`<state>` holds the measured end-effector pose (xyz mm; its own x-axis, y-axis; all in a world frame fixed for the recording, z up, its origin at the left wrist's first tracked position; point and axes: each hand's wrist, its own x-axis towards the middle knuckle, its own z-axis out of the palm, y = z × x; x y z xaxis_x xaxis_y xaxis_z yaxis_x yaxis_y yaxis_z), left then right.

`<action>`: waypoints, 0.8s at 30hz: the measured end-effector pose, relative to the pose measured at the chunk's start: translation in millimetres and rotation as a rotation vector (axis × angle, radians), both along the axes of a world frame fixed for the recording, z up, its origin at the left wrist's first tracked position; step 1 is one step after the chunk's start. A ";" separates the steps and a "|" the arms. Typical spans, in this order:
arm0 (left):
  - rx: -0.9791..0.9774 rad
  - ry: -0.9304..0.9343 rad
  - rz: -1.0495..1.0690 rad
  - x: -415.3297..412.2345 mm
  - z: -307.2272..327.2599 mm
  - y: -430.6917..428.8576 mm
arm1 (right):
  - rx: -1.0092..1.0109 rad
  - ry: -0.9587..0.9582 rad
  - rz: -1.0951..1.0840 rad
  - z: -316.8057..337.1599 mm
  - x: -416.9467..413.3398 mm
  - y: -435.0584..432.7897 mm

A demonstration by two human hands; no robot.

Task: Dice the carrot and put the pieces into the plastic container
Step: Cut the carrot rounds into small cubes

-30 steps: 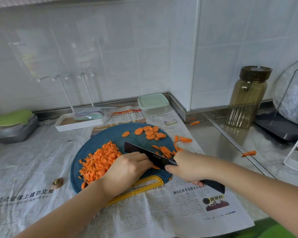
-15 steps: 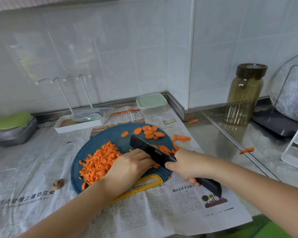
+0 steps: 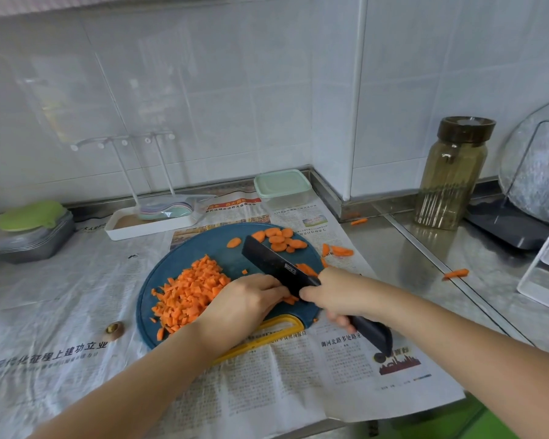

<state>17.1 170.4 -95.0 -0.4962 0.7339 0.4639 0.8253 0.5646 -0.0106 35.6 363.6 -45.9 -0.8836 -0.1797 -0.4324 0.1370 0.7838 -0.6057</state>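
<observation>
A round blue cutting board (image 3: 235,242) lies on newspaper. A heap of diced carrot (image 3: 191,289) covers its left half, and several carrot slices (image 3: 281,239) lie at its far edge. My right hand (image 3: 336,296) grips the handle of a black knife (image 3: 276,264), whose blade crosses the board's middle. My left hand (image 3: 244,302) presses curled fingers down on carrot strips (image 3: 290,300) beside the blade. The plastic container (image 3: 282,186) with its mint lid on stands behind the board by the wall corner.
Stray carrot pieces lie on the steel counter (image 3: 455,274) and newspaper (image 3: 341,250). A brown-lidded glass jar (image 3: 454,172) stands at right, a white tray with a rack (image 3: 146,221) behind the board, metal trays with a green lid (image 3: 29,229) at far left. A carrot end (image 3: 114,328) lies left of the board.
The knife blade has lifted and shifted toward the far side of the board between chops. My left hand stays on the carrot strips.
</observation>
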 end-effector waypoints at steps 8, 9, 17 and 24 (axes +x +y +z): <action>0.170 0.002 0.045 0.3 17.0 -9.2 | -0.150 0.030 -0.013 7.2 4.6 18.6; 0.267 0.021 0.095 3.5 24.0 -9.6 | -0.070 0.098 0.034 10.1 3.1 18.6; 0.094 -0.533 0.121 5.7 67.3 10.2 | 0.561 0.628 0.402 9.6 14.5 14.3; -0.043 -0.821 0.214 -13.5 72.7 14.9 | 0.646 0.679 0.426 9.1 23.2 19.3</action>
